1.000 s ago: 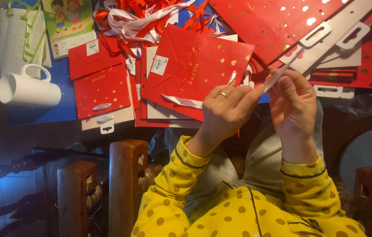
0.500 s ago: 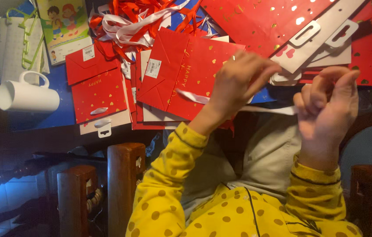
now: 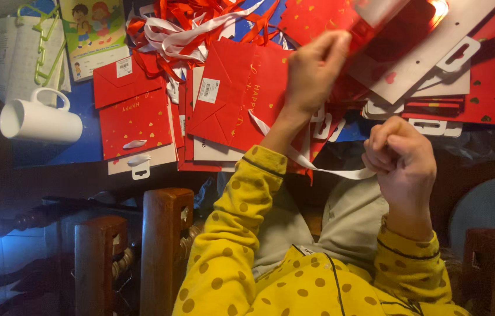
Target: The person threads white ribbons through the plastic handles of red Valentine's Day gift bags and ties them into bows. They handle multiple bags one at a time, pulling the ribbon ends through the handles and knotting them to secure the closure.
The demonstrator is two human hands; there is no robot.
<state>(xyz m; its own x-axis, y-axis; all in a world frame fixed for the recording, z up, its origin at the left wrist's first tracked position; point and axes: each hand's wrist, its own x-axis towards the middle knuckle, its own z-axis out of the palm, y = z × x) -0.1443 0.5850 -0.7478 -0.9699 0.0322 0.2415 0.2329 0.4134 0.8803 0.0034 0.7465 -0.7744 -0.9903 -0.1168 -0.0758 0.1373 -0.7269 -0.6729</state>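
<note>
Red gift bags everywhere, ribbon stretched between my hands.

My left hand [image 3: 316,69] pinches a red gift bag [image 3: 370,26] lifted over the pile; my right hand [image 3: 402,158] is fisted around the white ribbon [image 3: 323,169]. A white mug [image 3: 40,122] lies tipped on the blue tabletop [image 3: 92,140]; I can't see inside it. Flat bags [image 3: 136,120] cover the surface.

I am looking down at a table with a blue top [image 3: 92,137] that is carrying a spread of flat red paper bags [image 3: 136,120] dotted with gold hearts, some overlapping. A white mug [image 3: 40,122] is lying on its side at the left edge. Above it, a white sheet [image 3: 16,50] and a picture booklet [image 3: 94,32] are lying flat. Red and white ribbons [image 3: 195,26] are piling up at the top, and white card inserts [image 3: 434,64] are resting at the right.
</note>
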